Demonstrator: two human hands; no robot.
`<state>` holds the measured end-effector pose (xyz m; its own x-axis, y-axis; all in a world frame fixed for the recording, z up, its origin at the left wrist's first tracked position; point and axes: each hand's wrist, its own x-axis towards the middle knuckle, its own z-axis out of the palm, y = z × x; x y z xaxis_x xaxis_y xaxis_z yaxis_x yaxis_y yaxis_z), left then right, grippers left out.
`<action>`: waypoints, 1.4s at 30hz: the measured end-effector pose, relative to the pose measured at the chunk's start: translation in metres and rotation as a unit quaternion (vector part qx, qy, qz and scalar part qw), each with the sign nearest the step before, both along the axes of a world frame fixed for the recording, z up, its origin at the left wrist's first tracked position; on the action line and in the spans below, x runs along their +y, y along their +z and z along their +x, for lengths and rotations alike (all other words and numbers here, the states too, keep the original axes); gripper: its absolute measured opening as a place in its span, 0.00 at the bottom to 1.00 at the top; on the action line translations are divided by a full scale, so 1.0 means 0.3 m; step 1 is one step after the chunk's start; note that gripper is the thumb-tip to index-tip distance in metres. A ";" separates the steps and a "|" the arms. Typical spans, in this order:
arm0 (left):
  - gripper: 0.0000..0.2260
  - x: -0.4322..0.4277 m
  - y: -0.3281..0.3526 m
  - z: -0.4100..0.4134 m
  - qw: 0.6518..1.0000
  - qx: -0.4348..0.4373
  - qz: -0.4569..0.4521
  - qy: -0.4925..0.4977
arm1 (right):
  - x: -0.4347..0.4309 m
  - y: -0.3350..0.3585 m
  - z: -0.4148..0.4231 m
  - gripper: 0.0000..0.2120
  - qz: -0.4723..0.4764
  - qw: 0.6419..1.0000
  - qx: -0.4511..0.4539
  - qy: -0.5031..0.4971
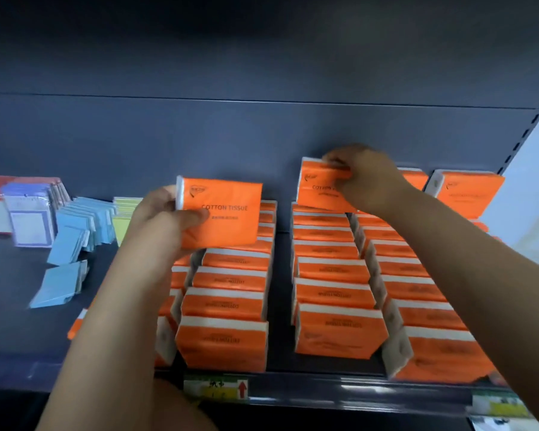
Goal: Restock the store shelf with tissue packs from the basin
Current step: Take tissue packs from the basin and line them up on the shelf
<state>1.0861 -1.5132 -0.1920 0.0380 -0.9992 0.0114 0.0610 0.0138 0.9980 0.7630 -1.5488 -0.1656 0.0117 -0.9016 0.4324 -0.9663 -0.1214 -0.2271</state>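
Note:
Rows of orange cotton tissue packs (333,269) stand on the dark shelf (280,306), running from front to back. My left hand (165,213) grips one orange tissue pack (227,213) by its left end and holds it upright above the left rows. My right hand (364,178) pinches the top edge of a second orange tissue pack (318,191) at the back of the middle row, against the shelf's back panel. The basin is out of view.
Small blue packets (75,231), pale yellow ones (122,222) and white-and-purple packets (28,213) lie on the shelf's left side. A gap (282,275) runs between the orange rows. Price labels (215,388) sit on the front rail. More orange packs (470,188) stand at the far right.

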 end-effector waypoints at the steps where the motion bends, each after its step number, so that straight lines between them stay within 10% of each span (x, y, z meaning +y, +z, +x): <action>1: 0.16 0.000 -0.006 0.011 1.000 0.009 0.001 -0.005 | -0.016 -0.016 -0.002 0.23 0.007 1.000 0.004 -0.004; 33: 0.14 0.016 0.018 -0.227 1.000 0.018 -0.019 -0.001 | -0.017 -0.086 -0.004 0.23 -0.070 0.994 0.080 0.005; 36: 0.14 0.001 0.023 -0.218 0.999 0.034 -0.019 0.011 | 0.022 -0.057 0.045 0.14 -0.110 0.991 -0.061 0.045; 39: 0.13 -0.017 0.020 -0.217 0.999 0.040 -0.032 0.019 | 0.076 0.016 0.152 0.11 0.045 0.932 -0.355 0.064; 42: 0.13 -0.048 0.010 -0.213 0.996 0.038 -0.063 0.040 | 0.101 0.040 0.207 0.10 0.103 0.914 -0.382 0.086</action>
